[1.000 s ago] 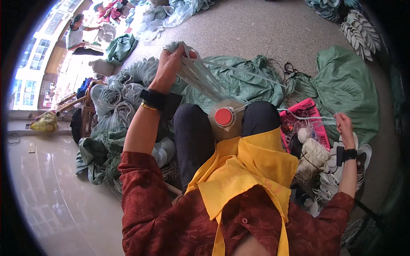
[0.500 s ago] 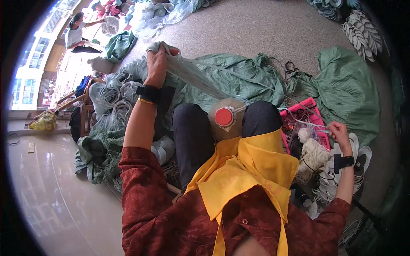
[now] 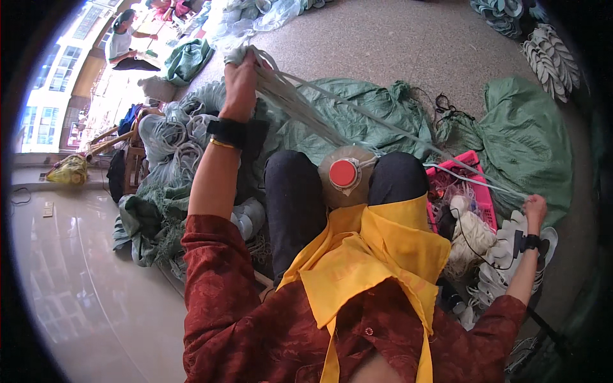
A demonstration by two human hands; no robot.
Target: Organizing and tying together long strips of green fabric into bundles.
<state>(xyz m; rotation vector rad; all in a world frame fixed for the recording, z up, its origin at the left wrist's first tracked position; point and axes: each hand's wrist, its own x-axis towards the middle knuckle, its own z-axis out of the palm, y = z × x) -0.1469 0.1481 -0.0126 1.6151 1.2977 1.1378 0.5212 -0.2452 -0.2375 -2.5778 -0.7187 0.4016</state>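
I count two hands, well apart: the left hand (image 3: 239,80), far left, is closed around one bundle of pale strands (image 3: 297,105) slanting nearer; the right hand (image 3: 535,209) is clamped on two lengths that I can make out. One red-lidded jug (image 3: 343,173) sits between two knees (image 3: 290,185); one pink basket (image 3: 486,205) lies to its right, two green sacks (image 3: 523,140) farther off. Since half a second ago, the right hand has moved farther right, past the basket.
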